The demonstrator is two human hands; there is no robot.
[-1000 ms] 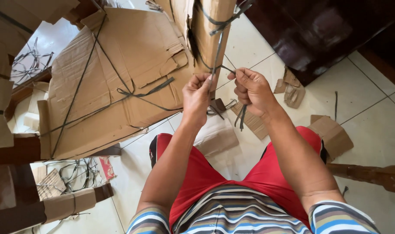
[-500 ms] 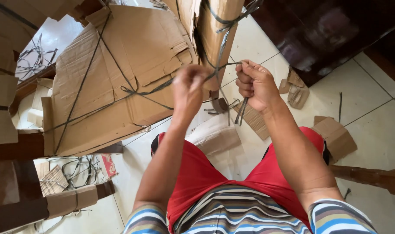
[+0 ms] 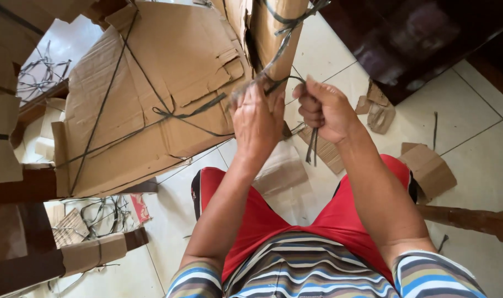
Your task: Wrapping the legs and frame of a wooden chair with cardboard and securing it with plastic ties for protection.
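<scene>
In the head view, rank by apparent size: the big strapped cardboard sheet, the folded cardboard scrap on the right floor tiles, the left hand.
1. big strapped cardboard sheet.
2 and 3 unsure: left hand and folded cardboard scrap look alike, and the hand is nearer the camera.

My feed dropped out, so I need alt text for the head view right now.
Both hands grip a dark strap tied around a cardboard-wrapped piece: the left hand pinches it at the cardboard, the right hand is fisted on its loose ends. A larger strapped cardboard bundle leans at left; scraps litter the tiled floor.

Pale tiled floor (image 3: 483, 121), dark wooden cabinet (image 3: 417, 38), daylight
</scene>
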